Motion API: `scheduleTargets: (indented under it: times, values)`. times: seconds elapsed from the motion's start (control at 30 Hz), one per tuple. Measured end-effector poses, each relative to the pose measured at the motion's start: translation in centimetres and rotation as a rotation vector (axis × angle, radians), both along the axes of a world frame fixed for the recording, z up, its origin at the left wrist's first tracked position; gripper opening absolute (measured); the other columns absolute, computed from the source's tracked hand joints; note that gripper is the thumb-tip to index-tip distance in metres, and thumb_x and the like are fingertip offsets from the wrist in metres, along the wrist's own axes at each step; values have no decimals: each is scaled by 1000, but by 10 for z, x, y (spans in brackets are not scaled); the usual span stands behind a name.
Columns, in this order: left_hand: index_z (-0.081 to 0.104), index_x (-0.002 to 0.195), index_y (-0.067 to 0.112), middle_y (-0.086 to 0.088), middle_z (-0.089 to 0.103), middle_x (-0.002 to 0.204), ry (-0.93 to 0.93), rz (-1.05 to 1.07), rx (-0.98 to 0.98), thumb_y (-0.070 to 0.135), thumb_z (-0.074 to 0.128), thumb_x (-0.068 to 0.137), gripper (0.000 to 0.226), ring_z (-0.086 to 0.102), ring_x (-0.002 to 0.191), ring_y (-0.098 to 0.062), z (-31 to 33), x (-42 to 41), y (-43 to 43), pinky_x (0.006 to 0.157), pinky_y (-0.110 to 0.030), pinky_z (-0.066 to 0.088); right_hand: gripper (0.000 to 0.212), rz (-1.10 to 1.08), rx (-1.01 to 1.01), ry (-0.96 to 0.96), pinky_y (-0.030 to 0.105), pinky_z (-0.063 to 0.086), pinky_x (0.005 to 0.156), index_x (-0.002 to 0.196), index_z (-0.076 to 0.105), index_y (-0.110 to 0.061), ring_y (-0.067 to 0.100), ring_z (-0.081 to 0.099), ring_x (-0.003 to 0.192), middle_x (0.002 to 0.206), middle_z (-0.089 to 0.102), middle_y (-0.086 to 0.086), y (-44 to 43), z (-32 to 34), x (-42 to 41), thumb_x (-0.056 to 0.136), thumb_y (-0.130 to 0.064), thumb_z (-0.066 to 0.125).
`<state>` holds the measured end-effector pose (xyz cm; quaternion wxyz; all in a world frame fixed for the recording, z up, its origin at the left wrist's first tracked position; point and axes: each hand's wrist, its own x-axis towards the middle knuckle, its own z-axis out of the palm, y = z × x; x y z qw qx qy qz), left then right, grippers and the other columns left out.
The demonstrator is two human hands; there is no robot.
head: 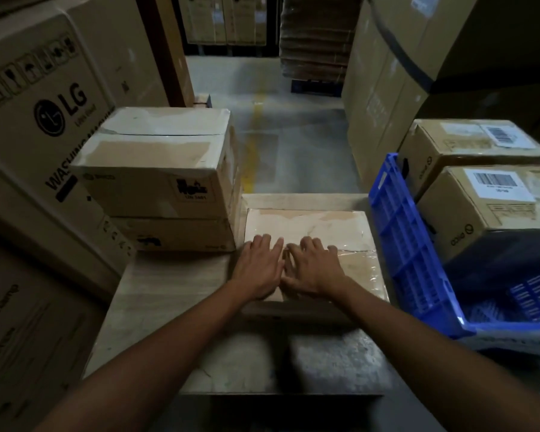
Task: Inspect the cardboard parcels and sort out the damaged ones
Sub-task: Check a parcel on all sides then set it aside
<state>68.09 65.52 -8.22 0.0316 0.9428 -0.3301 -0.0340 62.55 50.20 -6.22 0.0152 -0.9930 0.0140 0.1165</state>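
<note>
On the scuffed, worn table [169, 291], the left hand [258, 269] and right hand [314, 271] lie flat side by side, fingers straight, pressing on the top of a low brown cardboard parcel [312, 224]. Its top is glossy with wrinkled clear tape and shows torn paper patches. Just left of it stand two stacked boxes [156, 163], and to the right a blue slotted plastic crate [402, 244].

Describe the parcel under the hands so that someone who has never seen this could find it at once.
Start at the table in the aisle. Between the stack of two parcels on its left and the blue crate to its right lies one low parcel. It alone has the left hand and right hand laid flat on its taped top.
</note>
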Motion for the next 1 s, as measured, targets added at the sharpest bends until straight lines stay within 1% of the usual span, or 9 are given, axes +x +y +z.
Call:
scheduleTargets:
  times: [0.07,0.17,0.27,0.37,0.43,0.57,0.73,0.83,1.0]
  values:
    - [14,159,21,-13,13,164,59,20,-53,45,30,103,62,10,151,-29,2,13,-7,122,-43,12,115,40,-28,102,64,12,118,161,6,-24,36,4,154,168,3,16,-7,4,23,75,-90,43]
    - [-2,160,22,-9,-12,167,140,36,-10,51,25,104,68,-13,153,-25,-7,22,-12,124,-43,-5,134,67,-33,246,64,-2,120,160,-12,-26,36,-17,153,167,-19,12,-13,-1,47,66,-92,56]
    - [5,160,21,-9,-4,167,132,44,16,52,26,103,68,-5,154,-28,-7,26,-16,124,-46,1,136,58,27,289,66,0,119,159,-16,-28,35,-19,153,166,-23,10,-17,-7,53,65,-90,61]
    - [23,154,20,-13,22,161,75,47,-8,48,33,100,61,19,147,-31,4,33,-26,120,-48,16,134,57,146,257,64,2,120,161,-9,-28,33,-14,154,168,-18,8,-22,-3,52,66,-84,67]
    - [25,154,20,-15,26,159,58,31,-44,44,34,101,59,21,146,-31,8,38,-39,120,-47,16,125,52,212,225,60,6,122,162,-2,-26,31,-6,156,169,-10,9,-36,3,54,73,-74,71]
    - [6,159,25,-6,-4,168,165,-38,-66,48,26,104,63,-8,154,-25,1,34,-71,123,-51,0,129,-75,134,226,66,1,119,161,-6,-29,32,-15,154,167,-19,9,-82,0,48,69,-80,68]
    - [12,158,27,-10,7,167,150,-10,41,53,32,102,65,3,153,-31,-3,34,-90,121,-57,8,120,-56,156,247,66,-2,118,160,-9,-32,32,-18,154,167,-22,7,-96,-9,46,76,-78,63]
    - [22,155,25,-12,17,164,116,-24,-4,51,34,102,60,12,151,-31,7,35,-100,121,-55,12,105,-87,266,179,61,5,122,162,10,-28,28,-7,156,169,-10,9,-110,0,43,83,-65,69]
    - [8,159,32,-6,-6,168,171,-64,8,54,27,104,62,-9,154,-25,-10,15,-107,123,-52,0,92,-100,211,62,49,-1,123,162,6,-30,23,-10,155,169,-11,7,-128,-18,10,91,-72,47]
